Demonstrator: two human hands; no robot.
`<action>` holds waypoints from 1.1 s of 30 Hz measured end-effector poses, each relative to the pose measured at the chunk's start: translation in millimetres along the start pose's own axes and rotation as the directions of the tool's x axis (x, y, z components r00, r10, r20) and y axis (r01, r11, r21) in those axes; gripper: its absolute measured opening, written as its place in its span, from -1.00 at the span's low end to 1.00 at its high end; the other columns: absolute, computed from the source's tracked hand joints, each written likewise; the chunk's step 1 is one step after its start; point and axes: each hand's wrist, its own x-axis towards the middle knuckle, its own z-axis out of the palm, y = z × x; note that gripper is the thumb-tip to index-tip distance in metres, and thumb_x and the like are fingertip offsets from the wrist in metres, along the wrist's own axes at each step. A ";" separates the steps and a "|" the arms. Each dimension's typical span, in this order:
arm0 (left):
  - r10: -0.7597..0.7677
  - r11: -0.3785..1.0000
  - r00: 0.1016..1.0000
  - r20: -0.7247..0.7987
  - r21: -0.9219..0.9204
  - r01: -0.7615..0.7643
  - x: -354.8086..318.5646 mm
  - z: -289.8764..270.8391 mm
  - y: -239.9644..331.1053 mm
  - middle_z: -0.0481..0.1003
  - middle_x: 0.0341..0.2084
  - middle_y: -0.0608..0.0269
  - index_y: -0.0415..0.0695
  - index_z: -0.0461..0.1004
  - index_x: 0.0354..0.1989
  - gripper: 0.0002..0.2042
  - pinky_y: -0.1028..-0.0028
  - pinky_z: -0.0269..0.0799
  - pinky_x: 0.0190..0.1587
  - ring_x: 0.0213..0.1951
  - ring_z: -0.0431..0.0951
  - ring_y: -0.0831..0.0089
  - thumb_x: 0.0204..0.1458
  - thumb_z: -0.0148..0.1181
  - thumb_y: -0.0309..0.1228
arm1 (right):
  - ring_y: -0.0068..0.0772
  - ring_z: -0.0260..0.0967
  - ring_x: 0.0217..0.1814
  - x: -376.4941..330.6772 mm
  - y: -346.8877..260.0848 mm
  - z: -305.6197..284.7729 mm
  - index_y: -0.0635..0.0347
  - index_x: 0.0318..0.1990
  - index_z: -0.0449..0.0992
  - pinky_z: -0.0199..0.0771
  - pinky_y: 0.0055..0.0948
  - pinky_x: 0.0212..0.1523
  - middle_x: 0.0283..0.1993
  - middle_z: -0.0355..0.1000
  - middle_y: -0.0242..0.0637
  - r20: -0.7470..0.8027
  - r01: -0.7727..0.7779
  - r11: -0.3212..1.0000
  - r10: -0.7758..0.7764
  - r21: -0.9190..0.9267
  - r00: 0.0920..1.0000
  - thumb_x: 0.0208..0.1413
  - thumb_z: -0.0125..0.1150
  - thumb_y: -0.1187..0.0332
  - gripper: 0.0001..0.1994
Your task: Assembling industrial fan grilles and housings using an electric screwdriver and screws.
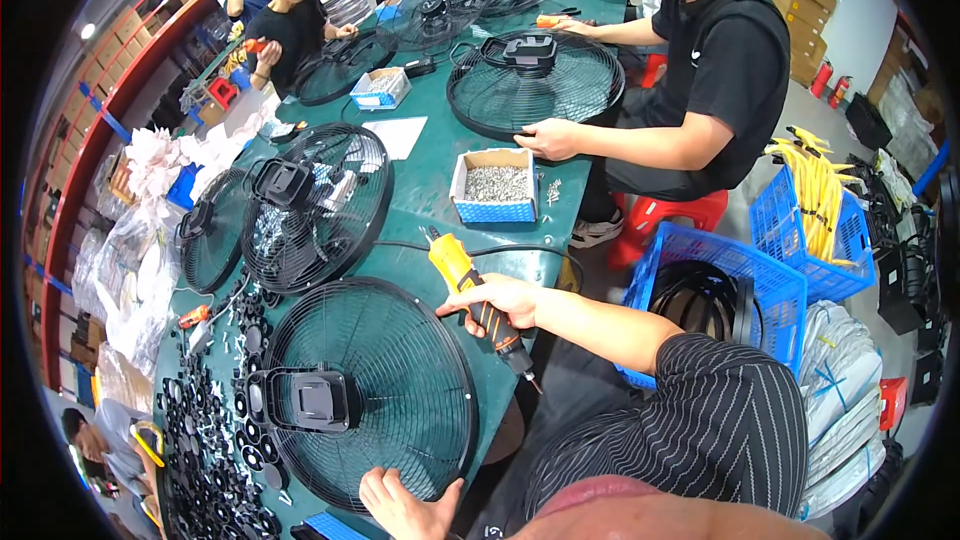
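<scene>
My right hand grips an orange and black electric screwdriver, lying over the green table's right edge with its corded end toward the table. My left hand rests on the near rim of a black wire fan grille lying flat in front of me. A black plastic mount sits at the grille's left side.
More fan grilles lean and lie across the green table. A cardboard box of screws sits mid-table. Several small black parts cover the left. A person in black holds another grille. Blue crates stand right.
</scene>
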 end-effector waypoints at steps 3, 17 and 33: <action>-0.054 0.998 0.996 0.072 -0.039 0.057 4.3 -9.7 13.0 0.38 -0.24 -0.11 -0.26 0.38 -0.24 -0.27 0.03 0.34 -0.15 -0.16 0.42 -0.09 -0.42 0.45 0.13 | -0.46 0.48 -0.44 0.8 -2.8 2.8 0.30 0.02 0.37 0.54 -0.44 -0.50 0.00 0.48 -0.13 0.000 0.000 1.000 0.000 -0.002 1.000 0.13 0.33 0.28 -0.60; -0.805 0.594 0.537 0.254 0.351 0.724 -102.6 -110.6 -93.1 0.59 -0.38 0.07 -0.10 0.59 -0.30 -0.88 0.22 0.50 -0.19 -0.27 0.61 0.07 0.00 0.23 -0.39 | -0.51 0.31 -0.41 -6.0 3.2 -9.1 0.29 0.08 0.36 0.34 -0.57 -0.47 0.22 0.33 0.16 0.056 0.141 0.989 -0.139 -0.035 0.989 0.29 0.01 0.16 -0.62; -0.781 0.556 0.268 0.564 0.434 0.708 -100.5 -97.8 -137.5 0.62 -0.46 0.18 0.01 0.65 -0.42 -0.86 0.23 0.52 -0.24 -0.30 0.63 0.18 -0.19 0.31 -0.30 | -0.48 0.37 -0.36 0.1 3.8 -3.0 0.26 0.10 0.31 0.43 -0.58 -0.42 0.30 0.23 0.16 0.112 0.133 0.991 -0.132 0.000 0.985 0.31 -0.01 0.20 -0.65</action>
